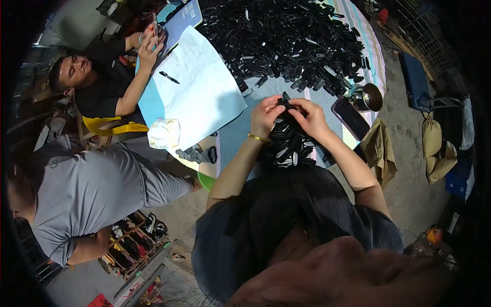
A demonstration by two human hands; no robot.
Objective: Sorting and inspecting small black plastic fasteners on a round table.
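Note:
My left hand [265,116] and my right hand [312,119] meet over the table, both closed with thumbs and fingertips pinching a small black piece [286,96]. One dark, pointed end of it sticks up between the fingers; its kind is too small to make out. Just below my hands, close to my body, lies a small heap of similar black elongated pieces [286,143], some with shiny faces. A far larger pile of such pieces [276,41] covers the far part of the table. The fingers partly hide what I hold.
A phone [350,117] and a metal cup [369,97] are at the table's right edge. On the left lie a white sheet [204,97], a black pen [169,77], a white packet [164,134] and a grey cloth [198,154]. Two people are to the left, one seated holding something.

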